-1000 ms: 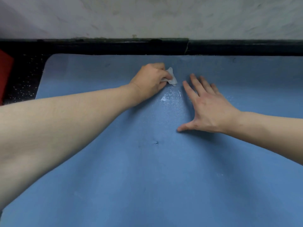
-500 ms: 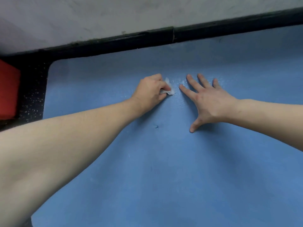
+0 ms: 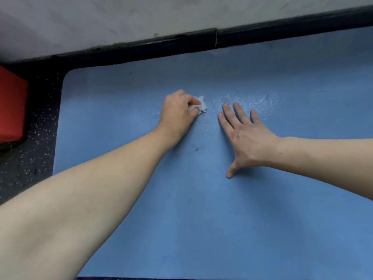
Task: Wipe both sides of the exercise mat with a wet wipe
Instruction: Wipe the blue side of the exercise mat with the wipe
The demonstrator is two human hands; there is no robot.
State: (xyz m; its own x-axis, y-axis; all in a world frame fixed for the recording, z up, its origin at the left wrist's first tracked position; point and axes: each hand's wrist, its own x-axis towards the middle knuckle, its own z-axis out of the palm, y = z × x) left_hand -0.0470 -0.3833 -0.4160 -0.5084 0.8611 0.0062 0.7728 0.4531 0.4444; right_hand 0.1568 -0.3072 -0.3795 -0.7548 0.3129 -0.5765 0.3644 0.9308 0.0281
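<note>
Since a second ago my left hand (image 3: 179, 111) has slid the wet wipe (image 3: 199, 106) toward 9 o'clock on the exercise mat (image 3: 201, 219), and my right hand (image 3: 246, 136) now lies further from it, with a gap of bare blue between them; my view has also tilted, so the black baseboard (image 3: 141, 51) runs slanted across 12 o'clock. A speckled wet sheen (image 3: 252, 100) now spreads out toward 3 o'clock from the wipe, past my right fingertips, which I read as the patch just wiped. So the stroke is working along the far edge of this face; most of the mat near me at 6 o'clock looks dry and matte, and the other face probably isn't done, though I can't tell which side is up. Left hand: fingers curled tight, pinching the crumpled white wipe between thumb and fingers, wipe pressed on the mat and poking out at the hand's 3 o'clock side. Right hand: spread wide and flat, palm down on the mat, thumb pointing toward 6 o'clock, holding nothing, likely pinning the mat so it doesn't creep. A small dark speck (image 3: 195, 149) sits on the mat just below my left wrist. Dark speckled floor (image 3: 38, 126) borders the mat at 9 o'clock, with a red block (image 3: 11, 106) at the far 9 o'clock edge.
</note>
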